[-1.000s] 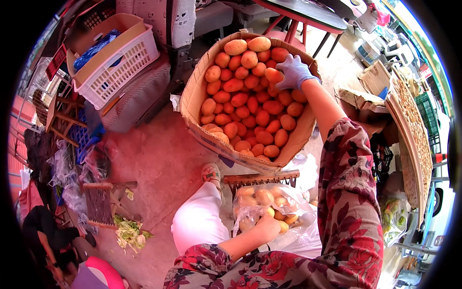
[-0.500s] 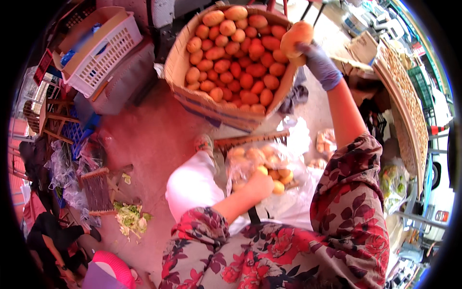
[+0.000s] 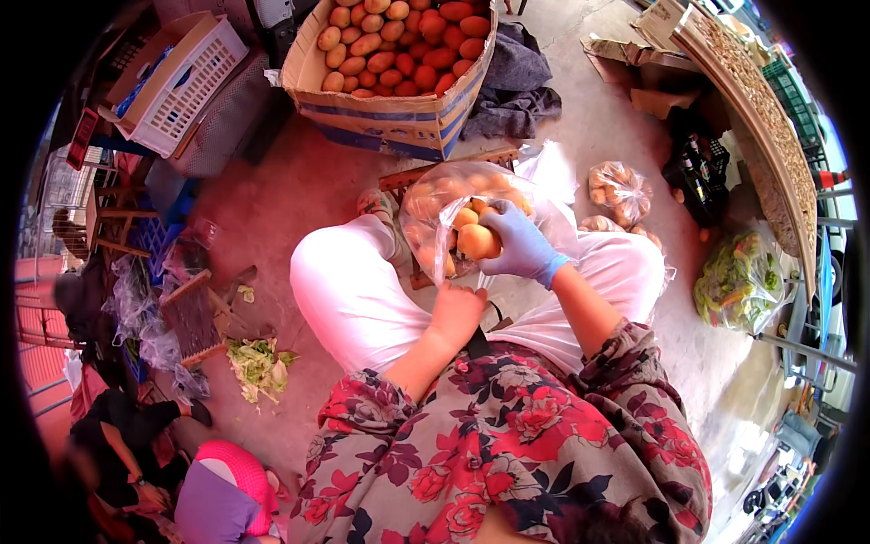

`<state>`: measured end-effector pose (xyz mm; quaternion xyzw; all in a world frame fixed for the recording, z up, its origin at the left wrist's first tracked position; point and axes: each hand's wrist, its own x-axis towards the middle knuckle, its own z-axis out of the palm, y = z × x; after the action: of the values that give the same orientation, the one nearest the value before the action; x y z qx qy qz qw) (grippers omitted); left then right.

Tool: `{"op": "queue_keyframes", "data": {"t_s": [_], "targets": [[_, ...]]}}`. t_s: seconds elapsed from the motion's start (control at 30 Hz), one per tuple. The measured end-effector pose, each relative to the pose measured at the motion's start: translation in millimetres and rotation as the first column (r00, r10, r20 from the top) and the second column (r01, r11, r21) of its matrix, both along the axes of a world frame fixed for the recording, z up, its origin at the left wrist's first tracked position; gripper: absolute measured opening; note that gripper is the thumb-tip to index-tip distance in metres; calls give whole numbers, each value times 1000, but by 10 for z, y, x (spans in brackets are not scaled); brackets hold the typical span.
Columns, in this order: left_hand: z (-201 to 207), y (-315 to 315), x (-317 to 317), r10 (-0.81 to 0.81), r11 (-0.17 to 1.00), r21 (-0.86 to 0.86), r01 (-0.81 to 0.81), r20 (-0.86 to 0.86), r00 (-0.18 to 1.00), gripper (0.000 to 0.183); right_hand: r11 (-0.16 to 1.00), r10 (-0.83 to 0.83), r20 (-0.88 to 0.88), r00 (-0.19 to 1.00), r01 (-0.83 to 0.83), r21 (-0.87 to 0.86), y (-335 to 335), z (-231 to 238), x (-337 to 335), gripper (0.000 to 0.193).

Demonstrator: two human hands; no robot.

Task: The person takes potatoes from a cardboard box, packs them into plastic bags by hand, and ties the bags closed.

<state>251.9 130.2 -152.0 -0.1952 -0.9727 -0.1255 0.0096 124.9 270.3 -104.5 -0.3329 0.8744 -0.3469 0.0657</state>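
Note:
My right hand [image 3: 524, 243], in a blue glove, is closed around a couple of yellowish potatoes [image 3: 478, 241] at the mouth of a clear plastic bag [image 3: 420, 201]. The bag sits between my knees, bulging with more potatoes. My bare left hand [image 3: 458, 310] pinches the near edge of that bag; its fingertips are partly hidden by the plastic. Beyond the bag stands a large cardboard box [image 3: 376, 120], heaped with potatoes [image 3: 399, 56] that look orange-red in the tinted light.
Filled bags [image 3: 622, 192] lie right of my knee, near a bag of leafy greens [image 3: 741, 281]. A white crate [image 3: 188, 100] stands far left. Leaf scraps [image 3: 258, 367] lie by a small folding stool [image 3: 192, 319]. Another person [image 3: 136, 444] sits at lower left.
My right hand has come from the box's right rim down to the bag, bringing potatoes. My left hand has drawn back to the bag's near edge. The view has shifted, so the box appears higher.

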Motion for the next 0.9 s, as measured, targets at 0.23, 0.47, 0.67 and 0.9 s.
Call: {"op": "queue_keyframes", "data": {"t_s": [0.23, 0.47, 0.67, 0.9], "targets": [[191, -165, -322, 132, 981, 161, -106, -163, 978, 8, 997, 14, -239, 971, 5, 81, -156, -611, 142, 46], [260, -349, -590, 146, 982, 150, -114, -228, 962, 12, 971, -209, -94, 973, 195, -142, 48, -661, -34, 49], [308, -403, -561, 185, 980, 122, -159, -245, 952, 7, 931, -258, -473, 842, 347, 110, 215, 63, -3, 59], [349, -413, -584, 361, 932, 117, -342, -357, 862, 24, 896, -442, 672, 593, 321, 306, 1058, -337, -244, 45]]}}
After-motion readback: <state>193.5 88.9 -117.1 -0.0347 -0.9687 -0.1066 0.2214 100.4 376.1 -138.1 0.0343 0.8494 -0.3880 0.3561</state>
